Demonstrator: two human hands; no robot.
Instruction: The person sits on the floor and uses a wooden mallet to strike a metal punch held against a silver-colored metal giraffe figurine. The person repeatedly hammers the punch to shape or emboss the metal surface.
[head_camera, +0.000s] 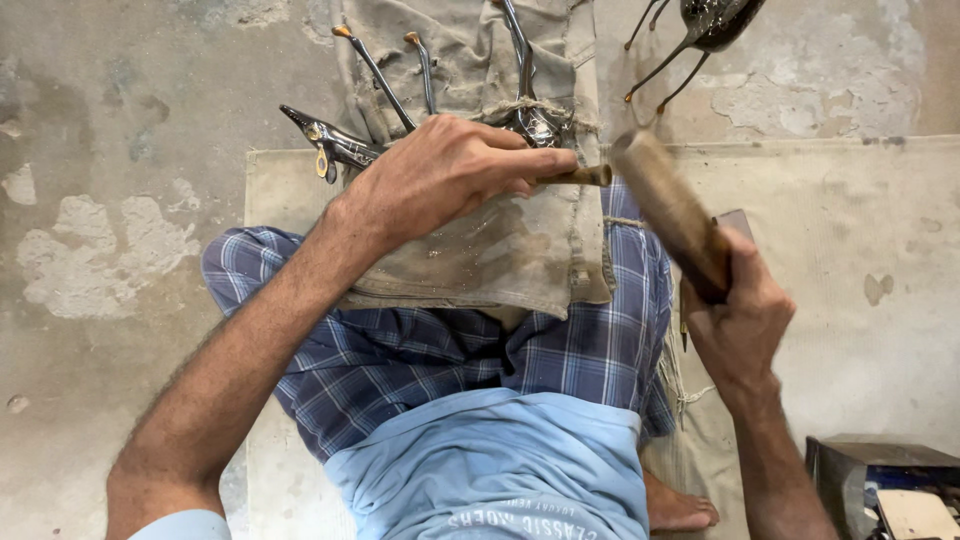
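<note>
My left hand (440, 175) is closed around a thin brass-coloured rod or chisel (585, 176) whose tip sticks out to the right. It rests on a dirty beige cloth pad (500, 250) laid over my lap. My right hand (740, 315) grips a wooden mallet (665, 205), raised and slightly blurred, its head close to the rod's tip. Under and beyond my left hand lies a dark metal bird-shaped figure (335, 145) with thin brass-tipped legs (375, 70) pointing away from me.
I sit on a pale mat (850, 240) on a worn concrete floor (110, 200). Another dark metal bird figure (710, 25) lies at the top right. A dark box (880, 480) with small items stands at the bottom right. My bare foot (680, 505) shows near it.
</note>
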